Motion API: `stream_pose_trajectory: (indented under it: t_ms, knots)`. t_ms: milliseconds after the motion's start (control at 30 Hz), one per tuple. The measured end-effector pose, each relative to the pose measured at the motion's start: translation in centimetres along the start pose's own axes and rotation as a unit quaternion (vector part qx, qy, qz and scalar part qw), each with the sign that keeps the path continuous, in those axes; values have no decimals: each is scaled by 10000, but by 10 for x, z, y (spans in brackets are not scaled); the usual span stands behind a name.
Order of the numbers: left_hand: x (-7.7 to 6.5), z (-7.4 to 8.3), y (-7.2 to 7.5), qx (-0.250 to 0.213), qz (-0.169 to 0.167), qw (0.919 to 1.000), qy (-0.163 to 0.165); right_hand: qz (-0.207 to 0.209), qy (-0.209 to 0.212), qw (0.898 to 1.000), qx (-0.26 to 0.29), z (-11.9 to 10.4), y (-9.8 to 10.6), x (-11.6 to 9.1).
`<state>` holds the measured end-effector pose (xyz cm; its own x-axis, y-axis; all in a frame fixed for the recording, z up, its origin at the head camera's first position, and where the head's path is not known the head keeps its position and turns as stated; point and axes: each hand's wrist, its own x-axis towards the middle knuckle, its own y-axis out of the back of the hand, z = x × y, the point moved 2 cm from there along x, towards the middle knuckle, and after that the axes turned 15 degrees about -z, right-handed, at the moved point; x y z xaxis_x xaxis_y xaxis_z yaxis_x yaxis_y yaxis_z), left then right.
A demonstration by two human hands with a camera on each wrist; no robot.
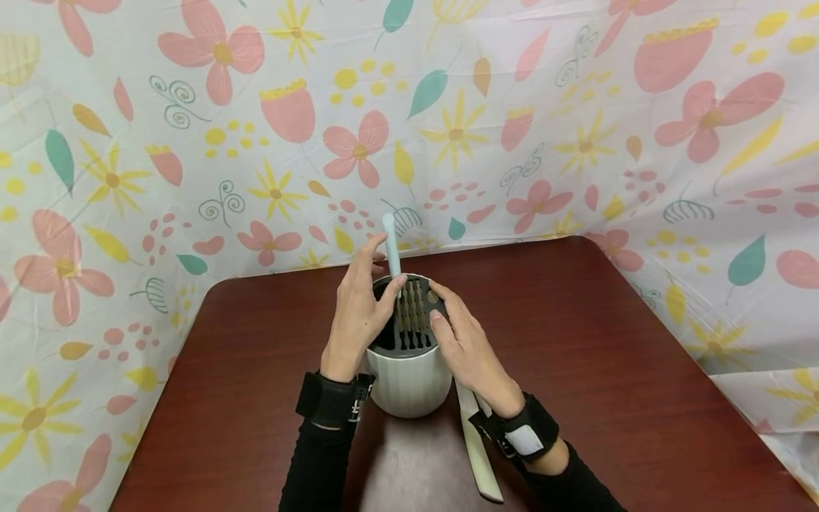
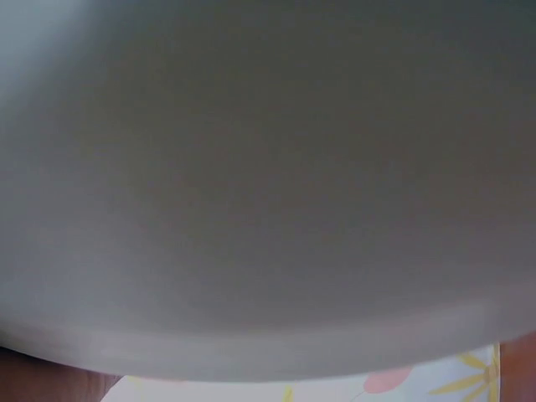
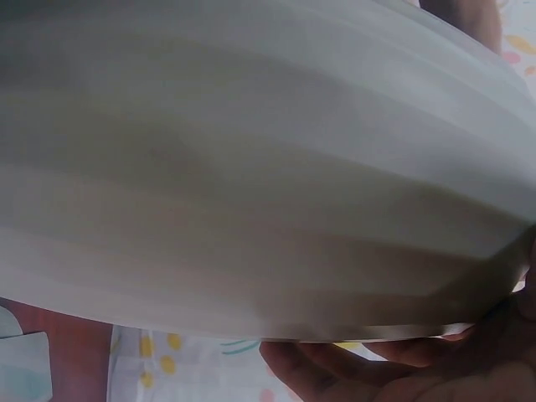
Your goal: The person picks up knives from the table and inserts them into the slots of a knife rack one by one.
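Note:
A round, ribbed white knife block (image 1: 409,384) with a dark grey slotted top stands upright on the table. From its top a utensil with a light blue handle (image 1: 392,245) sticks up; its lower end is hidden. My left hand (image 1: 360,309) is at the block's left side, pinching the handle between thumb and fingers. On the right side, my right hand (image 1: 470,341) grips the block, thumb on the top edge and fingers (image 3: 310,373) round the far wall. The block's wall (image 2: 268,251) fills most of the left wrist view.
A knife with a cream handle (image 1: 478,455) lies on the table right of the block, partly under my right wrist. The dark red wooden table (image 1: 256,398) ends at a flower-patterned cloth (image 1: 358,149) behind. A pale object (image 3: 23,364) shows at the right wrist view's lower left.

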<state>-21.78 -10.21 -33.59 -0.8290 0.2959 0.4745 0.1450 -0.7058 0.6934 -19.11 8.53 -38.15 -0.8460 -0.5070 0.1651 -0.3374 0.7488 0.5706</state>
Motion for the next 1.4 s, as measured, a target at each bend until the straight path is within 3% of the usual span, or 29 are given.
stream_pose_trajectory:
  t_ms: [500,800,1000,1400]
  knots:
    - [-3,0,-1,91,134,9999,13,-139,-140,9997,176,1,-1,0]
    - [-1,6,3,558,826,9944,-356,-113,-74,9998,121,-2,3,0]
    - [-8,10,4,488,838,9947,-329,-200,-145,9997,42,-4,3,-5]
    - [-17,35,18,678,1082,9909,-420,449,465,9972,-369,-30,30,-7]
